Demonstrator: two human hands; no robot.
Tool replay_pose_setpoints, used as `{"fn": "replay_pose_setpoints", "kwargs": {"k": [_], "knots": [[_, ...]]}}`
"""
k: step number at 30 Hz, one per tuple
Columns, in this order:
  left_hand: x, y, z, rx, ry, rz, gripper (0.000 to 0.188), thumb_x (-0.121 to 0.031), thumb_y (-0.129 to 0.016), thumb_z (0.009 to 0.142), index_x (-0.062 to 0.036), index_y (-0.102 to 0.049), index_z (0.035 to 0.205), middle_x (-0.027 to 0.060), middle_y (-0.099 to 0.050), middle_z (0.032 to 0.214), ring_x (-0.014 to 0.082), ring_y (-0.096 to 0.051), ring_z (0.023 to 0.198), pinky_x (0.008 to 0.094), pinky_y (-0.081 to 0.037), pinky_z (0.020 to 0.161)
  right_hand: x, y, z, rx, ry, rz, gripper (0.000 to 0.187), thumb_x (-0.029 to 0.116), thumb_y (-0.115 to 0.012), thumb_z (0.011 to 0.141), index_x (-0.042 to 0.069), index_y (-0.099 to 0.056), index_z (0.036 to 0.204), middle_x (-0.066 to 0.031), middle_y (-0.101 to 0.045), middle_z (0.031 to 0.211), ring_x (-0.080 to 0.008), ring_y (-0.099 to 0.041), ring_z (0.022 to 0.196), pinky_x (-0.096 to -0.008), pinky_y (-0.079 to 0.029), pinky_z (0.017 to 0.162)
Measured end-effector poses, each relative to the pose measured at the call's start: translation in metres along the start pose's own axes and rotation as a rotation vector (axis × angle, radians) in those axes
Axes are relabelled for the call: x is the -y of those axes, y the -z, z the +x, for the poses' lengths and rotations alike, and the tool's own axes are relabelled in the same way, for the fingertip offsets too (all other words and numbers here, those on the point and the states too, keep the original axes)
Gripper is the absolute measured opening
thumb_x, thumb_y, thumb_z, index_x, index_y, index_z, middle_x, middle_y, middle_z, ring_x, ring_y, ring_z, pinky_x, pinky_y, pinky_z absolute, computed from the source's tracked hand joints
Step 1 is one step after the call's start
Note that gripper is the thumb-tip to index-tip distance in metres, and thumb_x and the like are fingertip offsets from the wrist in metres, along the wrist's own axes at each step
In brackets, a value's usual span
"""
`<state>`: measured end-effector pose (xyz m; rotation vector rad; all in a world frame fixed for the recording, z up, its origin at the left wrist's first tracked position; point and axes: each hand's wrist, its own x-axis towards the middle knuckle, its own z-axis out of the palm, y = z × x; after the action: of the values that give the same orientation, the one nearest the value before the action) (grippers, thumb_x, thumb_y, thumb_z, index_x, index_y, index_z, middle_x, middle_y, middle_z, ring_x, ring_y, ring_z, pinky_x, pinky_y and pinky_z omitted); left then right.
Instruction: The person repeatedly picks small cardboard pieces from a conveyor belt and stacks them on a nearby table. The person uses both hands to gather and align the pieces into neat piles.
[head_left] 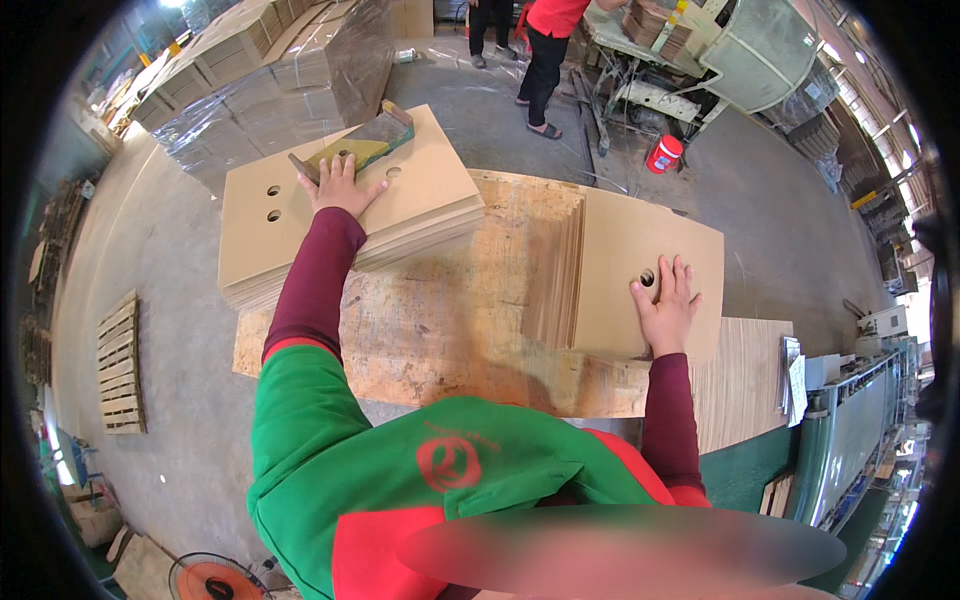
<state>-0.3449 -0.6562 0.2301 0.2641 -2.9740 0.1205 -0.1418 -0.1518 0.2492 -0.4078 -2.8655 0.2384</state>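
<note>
My left hand [338,187] lies flat, fingers spread, on top of a stack of brown cardboard sheets [430,205] with round punched holes. Just beyond its fingertips rests a flat tool with a green and yellow face [365,145]. My right hand [666,303] presses flat on another stack of cardboard sheets [620,250] standing fanned at the right, fingers beside a round hole. Both stacks rest on a worn wooden table [450,320]. Neither hand grips anything.
Wrapped pallets of cardboard [270,70] stand behind the table. A person in a red top [548,50] stands at a machine [720,60] at the back, near a red container [664,154]. A wooden pallet [122,365] lies at the left, a green machine [850,440] at the right, a fan [215,578] below.
</note>
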Motion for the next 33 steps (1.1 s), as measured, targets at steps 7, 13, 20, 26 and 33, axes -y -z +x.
{"fn": "replay_pose_setpoints", "kwargs": {"k": [7, 13, 20, 26, 33], "knots": [[0.001, -0.008, -0.007, 0.054, 0.064, -0.113, 0.096, -0.08, -0.052, 0.072, -0.0277, -0.028, 0.149, -0.0001, -0.021, 0.158, 0.0248, -0.017, 0.146, 0.0781, -0.017, 0.102, -0.005, -0.007, 0.0, -0.077, 0.064, 0.002, 0.073, 0.058, -0.057, 0.084, 0.017, -0.043, 0.143, -0.0113, -0.03, 0.155, -0.0321, -0.02, 0.145, -0.0651, -0.008, 0.111], [0.006, -0.027, -0.002, 0.026, 0.052, -0.119, 0.098, -0.079, -0.052, 0.072, -0.0256, -0.028, 0.15, -0.0001, -0.019, 0.159, 0.0246, -0.014, 0.147, 0.0778, -0.02, 0.101, -0.007, -0.002, -0.004, -0.105, 0.075, 0.019, 0.073, 0.057, -0.057, 0.084, 0.017, -0.043, 0.143, -0.012, -0.032, 0.153, -0.0323, -0.021, 0.145, -0.0652, -0.01, 0.111], [0.012, -0.046, 0.013, 0.015, -0.001, -0.09, 0.098, -0.076, -0.056, 0.073, -0.0267, -0.024, 0.152, 0.005, -0.02, 0.159, 0.0314, -0.017, 0.146, 0.0746, -0.022, 0.102, -0.003, 0.006, -0.003, -0.052, 0.048, -0.023, 0.075, 0.065, -0.051, 0.085, 0.018, -0.044, 0.142, -0.0133, -0.03, 0.154, -0.0305, -0.022, 0.145, -0.0647, -0.011, 0.112], [0.005, -0.032, 0.007, 0.059, 0.064, -0.039, 0.095, -0.074, -0.054, 0.076, -0.0265, -0.023, 0.152, 0.0019, -0.019, 0.159, 0.027, -0.017, 0.146, 0.079, -0.021, 0.098, -0.002, 0.019, -0.007, 0.018, 0.006, 0.018, 0.079, 0.07, -0.046, 0.085, 0.02, -0.041, 0.145, -0.0107, -0.025, 0.157, -0.0291, -0.019, 0.146, -0.0628, -0.009, 0.113], [0.004, -0.03, 0.006, 0.033, 0.059, -0.074, 0.089, -0.068, -0.057, 0.078, -0.0262, -0.027, 0.151, 0.0014, -0.023, 0.158, 0.0269, -0.019, 0.146, 0.079, -0.022, 0.097, 0.001, 0.02, 0.002, 0.045, -0.001, 0.039, 0.078, 0.069, -0.045, 0.085, 0.02, -0.04, 0.146, -0.0105, -0.024, 0.157, -0.0277, -0.018, 0.147, -0.0617, -0.007, 0.114]]}}
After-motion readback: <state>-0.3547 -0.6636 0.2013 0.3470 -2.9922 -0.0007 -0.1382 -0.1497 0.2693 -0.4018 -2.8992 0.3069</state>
